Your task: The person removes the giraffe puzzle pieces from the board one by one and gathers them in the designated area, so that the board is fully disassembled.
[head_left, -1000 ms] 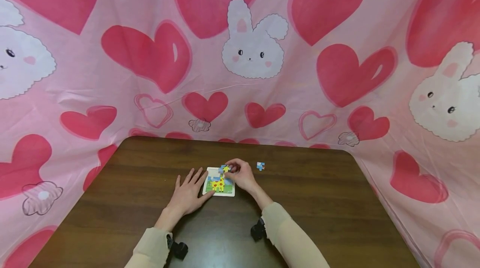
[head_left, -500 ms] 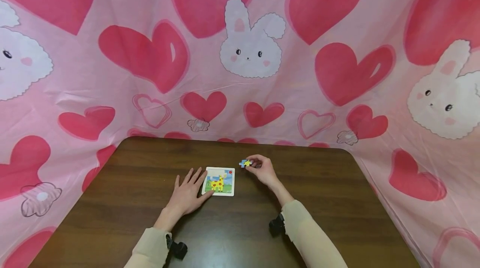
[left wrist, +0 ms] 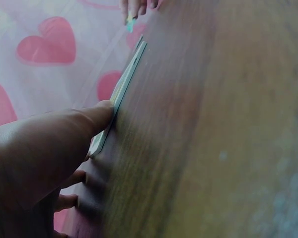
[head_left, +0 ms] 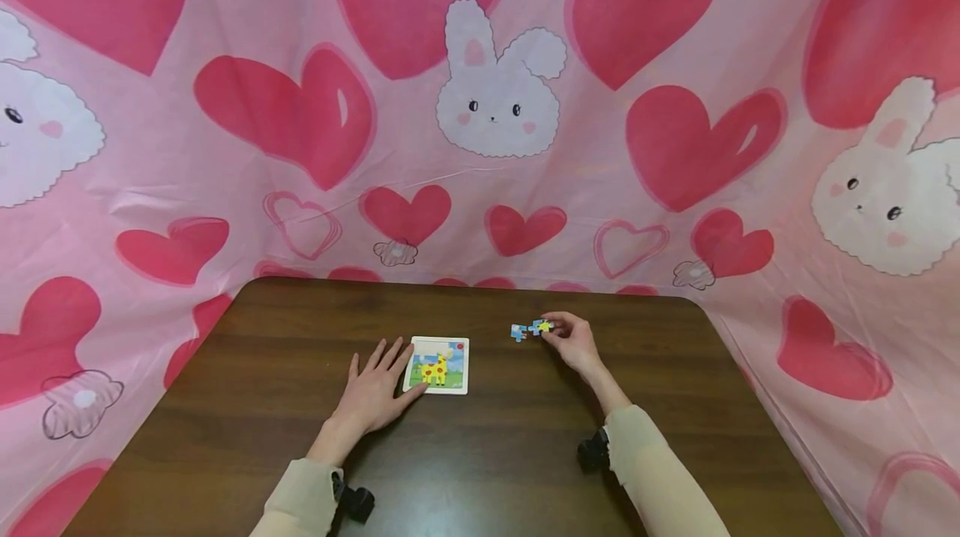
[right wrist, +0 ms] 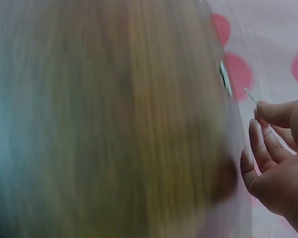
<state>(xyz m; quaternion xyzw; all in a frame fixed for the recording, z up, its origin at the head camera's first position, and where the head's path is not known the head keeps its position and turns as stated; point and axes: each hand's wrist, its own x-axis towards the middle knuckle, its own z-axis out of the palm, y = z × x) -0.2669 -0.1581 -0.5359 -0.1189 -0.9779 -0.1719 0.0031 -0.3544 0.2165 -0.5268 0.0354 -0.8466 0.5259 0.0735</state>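
My left hand [head_left: 373, 395] lies spread on the table, its thumb and index finger at the left side of a small white-framed giraffe puzzle [head_left: 437, 366]. In the left wrist view the thumb rests on the edge of the puzzle board [left wrist: 120, 96]. Over to the right, my right hand [head_left: 576, 345] pinches a blue and yellow puzzle piece [head_left: 540, 326] between thumb and fingertips. The right wrist view shows that piece [right wrist: 250, 94] edge-on, held above the table. A second, mostly blue puzzle piece [head_left: 518, 333] lies on the table just left of the held one.
The brown wooden table [head_left: 480, 454] reaches back to a pink cloth [head_left: 315, 145] printed with hearts and rabbits, which hangs behind it and at both sides. Dark wrist cameras sit at both cuffs, the left camera [head_left: 358, 504] near the front.
My right hand has lifted the blue and yellow piece off the puzzle's upper part and carried it right, beside the loose piece. The left hand has stayed at the board.
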